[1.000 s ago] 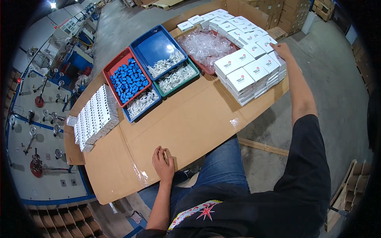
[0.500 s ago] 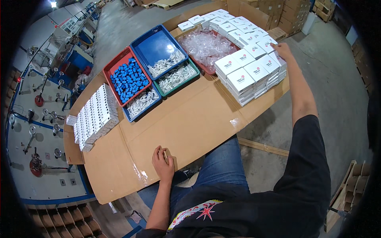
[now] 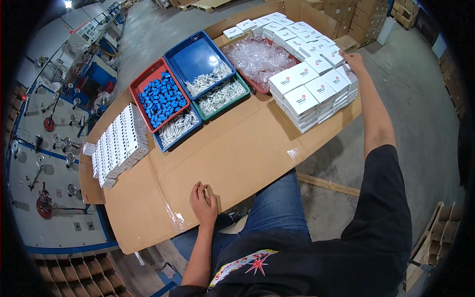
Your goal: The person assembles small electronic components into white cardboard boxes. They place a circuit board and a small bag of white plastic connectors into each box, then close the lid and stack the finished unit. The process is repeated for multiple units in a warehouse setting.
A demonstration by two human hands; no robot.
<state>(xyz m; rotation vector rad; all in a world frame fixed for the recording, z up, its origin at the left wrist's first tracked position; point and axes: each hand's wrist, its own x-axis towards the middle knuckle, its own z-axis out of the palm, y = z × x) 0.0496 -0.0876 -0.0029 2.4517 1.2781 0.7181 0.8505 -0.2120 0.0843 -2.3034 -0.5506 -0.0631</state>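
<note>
My right hand (image 3: pixel 353 61) reaches out to the far right, its fingers closed on the outer edge of a flat white box (image 3: pixel 332 56) in the stacked rows. More white boxes (image 3: pixel 302 99) of the same kind are piled in layers just nearer to me. My left hand (image 3: pixel 203 203) rests at the near edge of the cardboard-covered table (image 3: pixel 222 158). Its fingers are loosely bent and apart, with nothing seen in them. The underside of the right fingers is hidden.
A red tray (image 3: pixel 133 89) holds blue pieces. Blue (image 3: pixel 170 54) and green (image 3: pixel 244 97) trays contain small white parts, and clear plastic bags (image 3: pixel 257 57) fill another red tray. White units with dark openings (image 3: pixel 116 143) stand in rows at the left. A cardboard wall (image 3: pixel 316 20) edges the far side.
The right hand has barely shifted at the same white box. My left hand stays where it was.
</note>
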